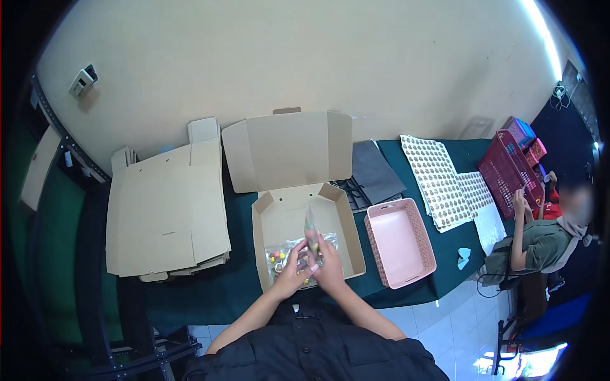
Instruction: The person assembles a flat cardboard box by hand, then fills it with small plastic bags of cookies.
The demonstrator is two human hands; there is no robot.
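An open cardboard box [304, 198] stands in front of me, its lid [287, 149] raised at the back. Over its front part, my left hand [292, 270] and my right hand [326, 263] are close together, both holding a clear plastic bag [311, 232] upright between the fingers. What fills this bag is hard to make out. Beneath my hands, inside the box, lie clear bags with small colourful pieces [277, 256], partly covered by my hands.
Flattened cardboard boxes [165, 213] are stacked on the left. To the right are a pink basket [400, 244], black bags [376, 171], sticker sheets [435, 181], and a dark red crate [508, 171]. A person [540, 244] sits at the far right.
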